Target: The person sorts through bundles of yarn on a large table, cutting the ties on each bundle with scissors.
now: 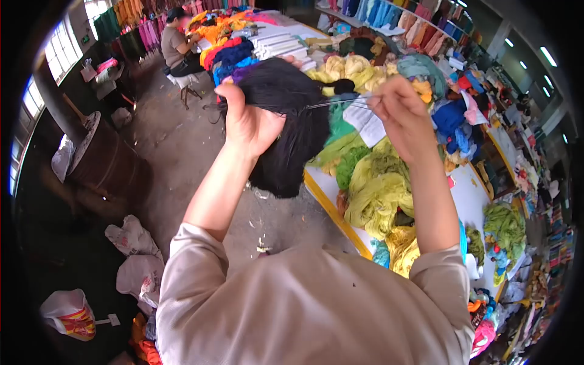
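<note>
Black yarn lies across the palm of the left hand and hangs below it in a thick, loose bundle. That hand holds the yarn with its thumb raised and set apart; most of its fingers are hidden behind the bundle, so how tightly they close cannot be told. Thin strands run from the bundle to the right hand, whose thumb and fingers are pressed together, pinching the ends.

Just beyond the strands, between the two hands, green yarn and a white sheet show. Below the right hand, a heap of yellow-green yarn lies on a bench with a yellow edge. Beyond the right hand is pale yellow yarn, and to its right, blue yarn.

Farther off, beyond the left hand, dark blue yarn and orange yarn are piled up. To the left of these, a person sits on a stool. Well to the left of the left hand stands a rusty barrel, with white plastic bags below it.
</note>
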Action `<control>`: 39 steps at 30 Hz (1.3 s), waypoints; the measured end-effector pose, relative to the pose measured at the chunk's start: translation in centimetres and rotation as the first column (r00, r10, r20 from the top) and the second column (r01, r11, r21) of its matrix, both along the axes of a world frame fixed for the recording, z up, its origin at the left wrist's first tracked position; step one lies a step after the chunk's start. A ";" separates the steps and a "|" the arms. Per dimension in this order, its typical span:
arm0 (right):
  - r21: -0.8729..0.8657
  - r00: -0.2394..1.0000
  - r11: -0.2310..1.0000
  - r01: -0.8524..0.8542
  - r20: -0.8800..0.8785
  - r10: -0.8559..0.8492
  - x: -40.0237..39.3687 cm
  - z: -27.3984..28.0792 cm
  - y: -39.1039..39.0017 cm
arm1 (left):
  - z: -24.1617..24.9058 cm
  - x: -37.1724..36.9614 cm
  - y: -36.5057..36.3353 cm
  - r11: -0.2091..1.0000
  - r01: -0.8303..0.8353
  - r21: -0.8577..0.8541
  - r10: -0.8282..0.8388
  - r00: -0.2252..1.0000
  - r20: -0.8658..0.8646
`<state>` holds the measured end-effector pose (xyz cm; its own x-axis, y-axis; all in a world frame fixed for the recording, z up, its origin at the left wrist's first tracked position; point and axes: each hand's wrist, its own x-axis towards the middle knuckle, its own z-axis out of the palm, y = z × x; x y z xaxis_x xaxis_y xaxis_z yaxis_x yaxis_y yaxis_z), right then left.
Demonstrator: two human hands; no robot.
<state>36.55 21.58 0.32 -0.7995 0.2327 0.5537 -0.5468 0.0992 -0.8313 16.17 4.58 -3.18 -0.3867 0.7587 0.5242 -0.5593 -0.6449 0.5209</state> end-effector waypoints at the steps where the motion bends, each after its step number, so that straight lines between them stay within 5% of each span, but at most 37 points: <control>1: -0.052 0.993 0.997 -0.060 -0.108 0.054 0.2 0.4 -0.3 | 0.8 0.4 0.3 0.991 -0.110 0.072 0.120 0.981 -0.156; 2: -0.080 0.986 0.993 -0.084 -0.152 0.072 -0.1 0.2 -0.6 | 0.8 0.8 0.2 0.968 -0.208 0.143 0.242 0.926 -0.288; 3: -0.061 1.000 0.998 0.009 -0.021 -0.011 -0.5 0.1 -0.8 | 1.0 0.1 0.2 0.971 -0.154 0.182 0.217 0.885 -0.411; 4: -0.034 0.989 0.994 0.101 0.110 -0.096 -0.8 -0.1 -0.9 | 1.2 -0.4 0.2 0.995 -0.090 0.045 0.098 0.966 -0.238; 6: -0.052 0.999 0.998 0.022 0.041 -0.020 -0.9 -0.2 -0.8 | 0.6 -2.8 1.6 0.960 0.133 0.248 -0.202 0.939 0.279; 8: -0.106 0.995 0.991 -0.076 -0.078 0.068 -0.7 0.0 -1.1 | -0.4 -3.5 2.2 0.966 0.187 0.179 -0.224 0.950 0.218; 9: -0.114 0.995 0.990 -0.079 -0.074 0.070 -0.6 0.0 -1.2 | 0.7 -1.3 1.6 0.995 0.045 0.093 -0.063 0.979 0.196; 12: 0.061 0.993 0.996 0.069 0.096 -0.075 -0.8 0.2 -1.2 | 1.1 0.1 1.7 0.996 0.024 0.083 -0.041 0.977 0.207; 16: -0.019 0.999 1.000 0.004 0.038 -0.003 -0.4 -0.6 -1.7 | 1.1 0.3 2.2 0.995 0.080 0.062 -0.094 0.956 0.277; 19: 0.063 0.976 0.990 0.129 0.171 -0.138 0.0 -1.1 -2.6 | 0.6 0.7 2.8 0.994 0.107 0.033 -0.112 0.932 0.344; 21: 0.486 0.877 0.767 0.419 0.004 -0.481 -0.3 -1.6 -3.3 | 0.4 0.9 3.1 0.990 0.135 0.036 -0.139 0.913 0.383; 22: 0.554 0.828 0.641 0.531 -0.182 -0.530 -0.6 -1.6 -3.5 | 0.3 0.9 3.2 0.991 0.135 0.007 -0.127 0.911 0.393; 25: 0.614 0.840 0.581 0.535 -0.308 -0.447 -0.7 -0.9 -4.8 | 0.2 1.7 3.8 0.992 0.116 -0.046 -0.091 0.924 0.371; 28: 0.751 0.871 0.495 0.436 -0.213 -0.443 -0.8 -1.1 -6.7 | 0.0 2.5 4.3 0.992 0.100 -0.079 -0.073 0.955 0.288; 33: 0.705 0.851 0.561 0.434 -0.115 -0.513 -1.8 -2.5 -7.5 | -0.1 3.3 4.5 0.993 0.071 -0.097 -0.043 0.964 0.262; 36: 0.660 0.761 0.443 0.607 -0.322 -0.563 -2.0 -2.8 -8.3 | -0.3 3.6 4.9 0.984 -0.139 -0.116 0.161 0.965 0.207; 39: 0.697 0.753 0.413 0.586 -0.280 -0.596 -2.3 -4.0 -7.4 | -0.1 3.8 4.7 0.958 -0.260 -0.120 0.272 0.957 0.104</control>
